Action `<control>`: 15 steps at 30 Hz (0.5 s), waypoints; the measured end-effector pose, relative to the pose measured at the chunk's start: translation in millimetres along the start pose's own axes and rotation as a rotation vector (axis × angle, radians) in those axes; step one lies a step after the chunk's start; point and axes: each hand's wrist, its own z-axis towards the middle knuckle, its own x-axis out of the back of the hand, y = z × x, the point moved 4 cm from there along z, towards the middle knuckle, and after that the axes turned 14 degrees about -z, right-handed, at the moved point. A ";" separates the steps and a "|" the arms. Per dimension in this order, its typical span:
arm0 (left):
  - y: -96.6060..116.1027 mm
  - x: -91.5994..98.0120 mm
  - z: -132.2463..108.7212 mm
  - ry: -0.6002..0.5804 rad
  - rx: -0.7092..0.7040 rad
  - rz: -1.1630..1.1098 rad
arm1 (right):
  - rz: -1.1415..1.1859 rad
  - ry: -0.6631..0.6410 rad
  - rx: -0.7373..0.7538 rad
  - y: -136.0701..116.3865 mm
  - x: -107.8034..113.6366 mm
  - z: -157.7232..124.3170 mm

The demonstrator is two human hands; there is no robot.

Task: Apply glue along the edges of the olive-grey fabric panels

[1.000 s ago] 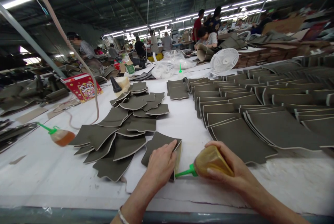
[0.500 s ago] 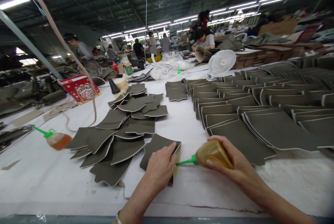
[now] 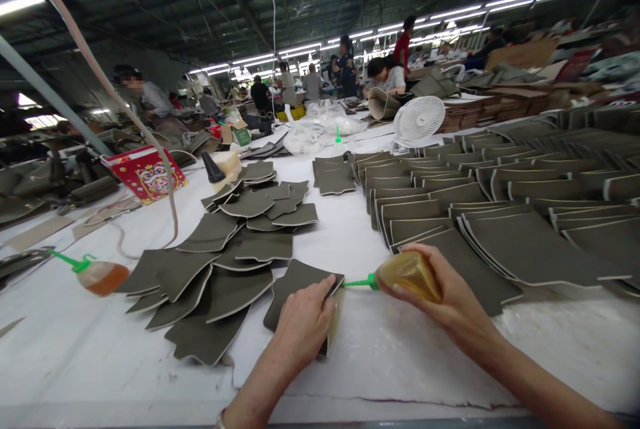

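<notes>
My left hand (image 3: 305,319) lies on a dark grey-green panel (image 3: 295,282) with a pale edge, index finger stretched toward its right corner and thumb beside the edge. Under that edge a yellowish strip (image 3: 335,318) shows. The fingers rest on top rather than wrapping round the panel, though their undersides are hidden. In my right hand (image 3: 445,292) is a squeeze bottle (image 3: 409,276) of amber liquid, held on its side. Its green nozzle (image 3: 359,282) points left, with the tip at the panel's right corner; whether it touches I cannot tell.
Overlapping loose panels (image 3: 233,269) lie to the left, with rows of stacked panels (image 3: 520,236) on the right. Another green-tipped bottle (image 3: 103,277) rests at far left, near a hanging hose (image 3: 167,186) and red box (image 3: 147,174). A white fan (image 3: 420,117) stands behind.
The bottle's nozzle tip has moved up along the panel's right edge, from beside my thumb to the corner. My left hand stays on the panel.
</notes>
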 end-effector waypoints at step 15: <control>2.1 -0.3 -1.0 0.000 0.017 0.014 | 0.063 -0.100 -0.034 -3.2 -4.4 0.5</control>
